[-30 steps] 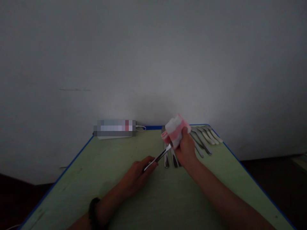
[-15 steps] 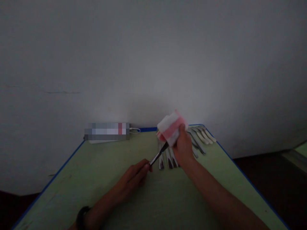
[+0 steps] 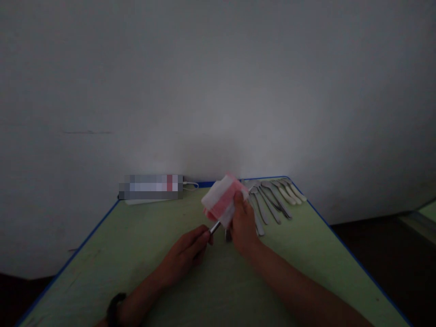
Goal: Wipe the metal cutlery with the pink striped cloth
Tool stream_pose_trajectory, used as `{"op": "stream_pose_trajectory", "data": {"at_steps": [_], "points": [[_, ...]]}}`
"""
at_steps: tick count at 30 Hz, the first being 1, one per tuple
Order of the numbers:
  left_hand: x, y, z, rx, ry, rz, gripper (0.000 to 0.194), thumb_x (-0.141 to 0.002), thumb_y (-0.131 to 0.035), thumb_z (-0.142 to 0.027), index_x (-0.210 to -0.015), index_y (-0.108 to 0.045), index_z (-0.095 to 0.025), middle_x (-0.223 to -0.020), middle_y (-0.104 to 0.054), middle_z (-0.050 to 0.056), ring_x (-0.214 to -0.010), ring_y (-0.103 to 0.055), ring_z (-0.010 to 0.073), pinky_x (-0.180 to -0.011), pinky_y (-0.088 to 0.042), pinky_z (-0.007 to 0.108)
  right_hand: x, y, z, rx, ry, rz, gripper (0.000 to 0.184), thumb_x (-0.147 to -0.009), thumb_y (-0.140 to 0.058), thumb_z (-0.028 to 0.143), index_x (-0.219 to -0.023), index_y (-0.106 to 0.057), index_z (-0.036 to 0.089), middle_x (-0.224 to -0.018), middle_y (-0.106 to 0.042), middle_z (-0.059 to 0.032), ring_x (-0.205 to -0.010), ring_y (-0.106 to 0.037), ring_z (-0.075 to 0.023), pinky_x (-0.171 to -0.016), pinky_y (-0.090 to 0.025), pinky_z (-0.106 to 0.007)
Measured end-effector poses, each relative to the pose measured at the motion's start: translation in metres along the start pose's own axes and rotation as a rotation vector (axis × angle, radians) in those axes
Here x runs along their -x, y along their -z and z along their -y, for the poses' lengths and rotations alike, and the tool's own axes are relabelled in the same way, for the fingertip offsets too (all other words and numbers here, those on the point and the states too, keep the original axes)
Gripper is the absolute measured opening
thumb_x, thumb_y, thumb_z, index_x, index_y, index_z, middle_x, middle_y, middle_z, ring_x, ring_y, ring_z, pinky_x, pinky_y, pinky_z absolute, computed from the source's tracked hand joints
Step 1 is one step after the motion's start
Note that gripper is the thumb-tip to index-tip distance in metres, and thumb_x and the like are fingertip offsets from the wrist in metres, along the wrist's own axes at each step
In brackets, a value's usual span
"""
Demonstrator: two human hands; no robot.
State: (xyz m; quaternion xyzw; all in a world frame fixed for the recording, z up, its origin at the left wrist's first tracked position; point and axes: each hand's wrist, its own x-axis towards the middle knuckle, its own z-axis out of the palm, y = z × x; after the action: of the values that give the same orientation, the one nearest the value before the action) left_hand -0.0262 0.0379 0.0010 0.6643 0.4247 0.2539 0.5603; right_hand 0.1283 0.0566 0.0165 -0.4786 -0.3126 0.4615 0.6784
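My left hand (image 3: 187, 247) is closed on one end of a metal piece of cutlery (image 3: 215, 227), which slants up and to the right. A folded white and pink cloth (image 3: 221, 200) is pinched in my right hand (image 3: 244, 227), thumb on top. The cloth wraps around the cutlery and hides its far end, so its kind does not show. Just beyond my right hand, several metal spoons and other cutlery (image 3: 271, 206) lie fanned out on the table. Pieces with white handles (image 3: 289, 195) lie at the right end of that row.
The pale green table (image 3: 153, 236) has a blue edge and stands against a grey wall (image 3: 218, 91). A blurred-out box-like object (image 3: 151, 187) sits at the back left, with a white cable (image 3: 191, 185) beside it. A dark band circles my left wrist.
My right hand and the cloth have slid down and left along the cutlery, closer to my left hand. More of the cutlery on the table shows now. My left hand has barely moved.
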Motion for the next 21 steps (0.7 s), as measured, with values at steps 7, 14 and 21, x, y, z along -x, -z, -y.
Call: {"op": "stream_pose_trajectory", "data": {"at_steps": [7, 14, 21], "points": [[-0.007, 0.005, 0.005, 0.076, 0.028, -0.045, 0.042, -0.086, -0.042, -0.056, -0.081, -0.059, -0.018, -0.057, -0.046, -0.004, -0.049, -0.039, 0.01, -0.047, -0.03, 0.021, 0.003, -0.005, 0.005, -0.049, -0.115, 0.078, 0.043, -0.075, -0.056, 0.06, -0.067, -0.054, 0.018, -0.049, -0.047, 0.0041, -0.039, -0.041, -0.008, -0.032, -0.028, -0.018], [-0.012, 0.009, 0.004, 0.434, 0.065, 0.13, 0.042, -0.083, -0.053, -0.049, -0.105, -0.064, -0.015, -0.074, -0.063, 0.003, -0.051, -0.048, 0.0098, -0.043, -0.029, 0.02, -0.026, 0.002, 0.051, -0.55, -0.187, 0.143, 0.03, -0.087, -0.047, 0.036, -0.113, -0.057, 0.024, -0.1, -0.069, -0.0021, -0.074, -0.064, -0.016, -0.058, -0.054, -0.029], [-0.007, 0.0, -0.007, 0.125, -0.006, 0.105, 0.041, -0.083, -0.054, -0.051, -0.096, -0.067, -0.014, -0.073, -0.065, 0.003, -0.053, -0.049, 0.0094, -0.047, -0.036, 0.02, -0.053, 0.025, 0.072, -0.537, 0.068, -0.087, 0.04, -0.09, -0.042, 0.046, -0.115, -0.058, 0.019, -0.094, -0.071, -0.0053, -0.075, -0.065, -0.0149, -0.066, -0.054, -0.029]]}}
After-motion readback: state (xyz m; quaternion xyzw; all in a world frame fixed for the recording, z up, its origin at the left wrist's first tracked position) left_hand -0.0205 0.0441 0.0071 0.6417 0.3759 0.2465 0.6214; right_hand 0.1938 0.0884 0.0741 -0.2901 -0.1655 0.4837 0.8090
